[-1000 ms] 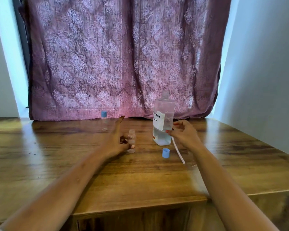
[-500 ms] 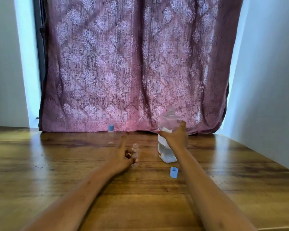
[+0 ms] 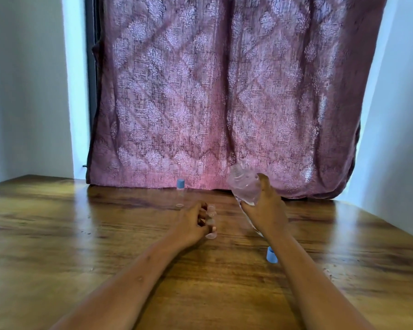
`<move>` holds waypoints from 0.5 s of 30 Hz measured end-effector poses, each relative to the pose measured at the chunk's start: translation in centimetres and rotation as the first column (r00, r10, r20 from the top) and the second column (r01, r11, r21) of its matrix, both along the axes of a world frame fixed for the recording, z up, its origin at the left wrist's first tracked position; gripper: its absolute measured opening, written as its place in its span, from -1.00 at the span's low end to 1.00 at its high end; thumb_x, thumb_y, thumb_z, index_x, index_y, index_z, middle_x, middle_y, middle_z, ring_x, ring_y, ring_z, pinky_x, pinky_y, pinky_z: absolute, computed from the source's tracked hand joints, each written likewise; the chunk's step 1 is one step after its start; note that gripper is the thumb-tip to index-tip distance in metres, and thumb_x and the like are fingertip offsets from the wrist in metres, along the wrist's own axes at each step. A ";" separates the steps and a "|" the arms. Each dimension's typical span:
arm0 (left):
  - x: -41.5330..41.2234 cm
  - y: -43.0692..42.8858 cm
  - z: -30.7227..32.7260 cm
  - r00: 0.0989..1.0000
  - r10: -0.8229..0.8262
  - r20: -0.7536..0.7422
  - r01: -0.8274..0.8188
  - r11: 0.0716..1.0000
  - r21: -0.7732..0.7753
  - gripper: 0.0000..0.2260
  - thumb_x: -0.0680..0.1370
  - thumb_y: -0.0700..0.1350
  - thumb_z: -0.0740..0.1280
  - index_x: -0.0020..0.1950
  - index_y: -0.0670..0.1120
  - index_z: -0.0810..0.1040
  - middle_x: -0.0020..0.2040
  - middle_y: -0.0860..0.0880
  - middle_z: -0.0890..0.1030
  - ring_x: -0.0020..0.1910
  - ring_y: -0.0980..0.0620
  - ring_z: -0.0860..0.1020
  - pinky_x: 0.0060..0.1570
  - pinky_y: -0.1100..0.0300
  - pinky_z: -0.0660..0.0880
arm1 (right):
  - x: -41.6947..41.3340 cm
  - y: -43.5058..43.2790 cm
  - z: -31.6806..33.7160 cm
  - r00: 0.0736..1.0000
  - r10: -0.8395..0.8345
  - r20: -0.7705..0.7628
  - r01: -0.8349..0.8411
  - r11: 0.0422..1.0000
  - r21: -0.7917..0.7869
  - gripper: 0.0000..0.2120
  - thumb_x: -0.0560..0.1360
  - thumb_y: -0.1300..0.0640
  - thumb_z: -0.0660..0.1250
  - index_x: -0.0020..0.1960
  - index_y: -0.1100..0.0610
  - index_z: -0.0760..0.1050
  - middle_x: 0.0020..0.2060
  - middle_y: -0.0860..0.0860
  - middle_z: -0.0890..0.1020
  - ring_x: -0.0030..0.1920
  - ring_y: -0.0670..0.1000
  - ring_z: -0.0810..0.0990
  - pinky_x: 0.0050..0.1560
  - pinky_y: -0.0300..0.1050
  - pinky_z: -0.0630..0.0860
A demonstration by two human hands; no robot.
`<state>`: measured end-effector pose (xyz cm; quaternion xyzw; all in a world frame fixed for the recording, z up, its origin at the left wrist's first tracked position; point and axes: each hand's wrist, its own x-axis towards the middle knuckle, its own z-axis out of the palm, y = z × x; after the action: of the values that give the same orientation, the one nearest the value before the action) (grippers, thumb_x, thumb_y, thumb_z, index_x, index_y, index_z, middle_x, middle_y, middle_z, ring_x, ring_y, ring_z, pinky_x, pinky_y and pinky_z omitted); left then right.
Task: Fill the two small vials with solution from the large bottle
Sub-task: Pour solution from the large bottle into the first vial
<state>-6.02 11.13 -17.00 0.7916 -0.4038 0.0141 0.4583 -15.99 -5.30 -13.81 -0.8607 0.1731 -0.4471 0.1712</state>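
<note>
Wooden surface [image 3: 81,234] before a mauve curtain [image 3: 224,91]: the large bottle [image 3: 244,188] is held clear of it, uncapped and tilted left, with the grip of the right hand [image 3: 267,210] curled round its body. Just left, the left hand [image 3: 193,222] pinches the open vial [image 3: 211,220], which stands on the wood. A capped vial [image 3: 180,194] stands near the curtain, and a loose blue cap [image 3: 271,254] lies beside the right forearm.

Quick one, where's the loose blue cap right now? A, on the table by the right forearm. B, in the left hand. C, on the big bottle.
A: the cap lies on the table; the right hand grips the bottle, the left hand a vial.
</note>
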 end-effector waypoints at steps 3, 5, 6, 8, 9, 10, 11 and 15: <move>0.0 0.1 -0.1 0.999 0.014 0.033 -0.015 1.000 0.011 -0.65 0.42 -0.14 0.46 0.17 -0.05 0.47 -0.13 0.21 0.50 -0.20 0.38 0.47 -0.28 0.58 0.42 | -0.1 -0.1 -0.3 0.996 -0.038 -0.081 0.032 0.996 -0.078 -0.34 0.40 0.00 0.41 0.39 0.05 0.17 0.18 0.16 0.55 0.06 0.23 0.57 -0.05 0.06 0.54; 0.2 0.0 -0.2 0.999 0.022 0.044 -0.023 1.000 0.019 -0.64 0.42 -0.13 0.46 0.18 -0.06 0.48 -0.09 0.16 0.53 -0.16 0.32 0.50 -0.20 0.52 0.44 | -0.3 -0.2 -0.4 0.989 -0.067 -0.134 0.048 0.989 -0.137 -0.34 0.41 0.05 0.41 0.40 0.06 0.16 0.19 0.17 0.53 0.06 0.24 0.56 -0.05 0.08 0.53; 0.3 0.0 -0.3 0.999 0.025 0.045 -0.026 0.999 0.026 -0.64 0.42 -0.12 0.46 0.18 -0.05 0.48 -0.07 0.14 0.54 -0.13 0.27 0.52 -0.13 0.46 0.46 | -0.3 -0.2 -0.5 0.986 -0.071 -0.148 0.047 0.986 -0.158 -0.33 0.41 0.07 0.41 0.41 0.07 0.17 0.21 0.16 0.52 0.07 0.24 0.56 -0.05 0.07 0.52; 0.4 -0.1 -0.4 0.998 0.029 0.052 -0.031 0.999 0.038 -0.63 0.41 -0.12 0.46 0.18 -0.05 0.48 -0.03 0.09 0.57 -0.07 0.17 0.56 -0.04 0.30 0.53 | -0.3 -0.2 -0.6 0.981 -0.084 -0.173 0.048 0.978 -0.203 -0.32 0.40 0.12 0.40 0.43 0.09 0.17 0.22 0.15 0.51 0.05 0.24 0.57 -0.07 0.05 0.52; 0.5 -0.1 -0.5 0.998 0.026 0.059 -0.029 0.999 0.043 -0.62 0.40 -0.13 0.46 0.18 -0.05 0.48 0.00 0.05 0.59 -0.04 0.12 0.57 0.00 0.22 0.56 | -0.4 -0.1 -0.7 0.976 -0.102 -0.193 0.055 0.970 -0.237 -0.32 0.40 0.13 0.40 0.43 0.09 0.17 0.21 0.15 0.52 0.03 0.23 0.58 -0.09 0.04 0.52; 0.6 -0.1 -0.5 0.998 0.019 0.064 -0.022 0.999 0.042 -0.63 0.39 -0.14 0.46 0.17 -0.06 0.48 0.01 0.02 0.61 -0.03 0.09 0.59 0.03 0.16 0.57 | -0.4 -0.1 -0.7 0.969 -0.125 -0.214 0.064 0.961 -0.270 -0.32 0.39 0.14 0.39 0.42 0.08 0.17 0.20 0.14 0.52 0.01 0.22 0.58 -0.11 0.03 0.52; 0.6 -0.1 -0.6 0.998 0.011 0.065 -0.014 0.999 0.041 -0.63 0.39 -0.15 0.46 0.16 -0.07 0.48 0.02 -0.01 0.62 -0.02 0.07 0.59 0.04 0.13 0.57 | -0.4 0.0 -0.8 0.962 -0.143 -0.233 0.072 0.954 -0.291 -0.32 0.39 0.15 0.40 0.42 0.08 0.17 0.19 0.14 0.52 0.01 0.21 0.58 -0.11 0.02 0.52; 0.7 0.0 -0.8 0.998 -0.008 0.056 0.006 0.999 0.042 -0.63 0.41 -0.17 0.45 0.18 -0.09 0.47 0.05 -0.04 0.62 0.01 0.05 0.59 0.06 0.10 0.57 | -0.4 0.3 -1.0 0.944 -0.186 -0.272 0.094 0.943 -0.319 -0.34 0.43 0.13 0.37 0.43 0.07 0.15 0.20 0.14 0.51 0.05 0.20 0.57 -0.06 0.03 0.50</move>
<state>-5.29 11.08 -17.80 0.7989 -0.4195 0.0265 0.4302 -16.39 -5.02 -14.78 -0.9196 0.1880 -0.3442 -0.0226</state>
